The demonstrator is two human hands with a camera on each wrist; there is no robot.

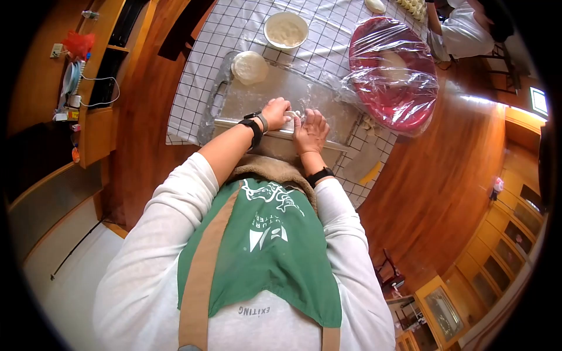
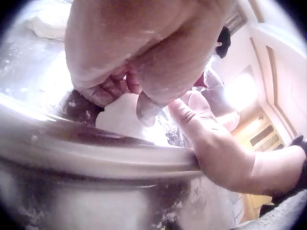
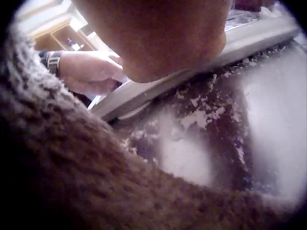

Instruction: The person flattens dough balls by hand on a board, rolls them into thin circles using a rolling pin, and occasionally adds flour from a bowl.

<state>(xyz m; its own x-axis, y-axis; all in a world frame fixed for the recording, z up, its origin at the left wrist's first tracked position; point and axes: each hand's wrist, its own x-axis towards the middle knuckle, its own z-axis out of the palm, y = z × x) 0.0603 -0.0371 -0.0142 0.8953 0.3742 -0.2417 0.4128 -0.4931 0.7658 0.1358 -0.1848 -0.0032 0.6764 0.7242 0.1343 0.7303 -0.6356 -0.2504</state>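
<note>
At the centre of the head view, just inside the near edge of a floured metal board (image 1: 304, 88), a small piece of pale dough (image 2: 122, 115) lies between the two hands. The left hand (image 1: 276, 114) holds it – left-wrist view shows the thumb pressed on top, fingers curled in behind. The right hand (image 1: 311, 130) sits just beside, palm down, fingers extended and slightly apart, thumb angled toward the dough; cannot tell whether it touches.

Upper left of the board: a larger rounded lump of dough (image 1: 250, 68). Beyond it, top centre of the frame, a white bowl (image 1: 268, 32) with pale powder inside, on a checked tablecloth (image 1: 202, 67). Upper right: a red basin (image 1: 418, 52) under clear plastic film (image 1: 404, 73) – pale mass beneath, details blurred by glare. At the far upper right, another person (image 1: 468, 29) in white.
</note>
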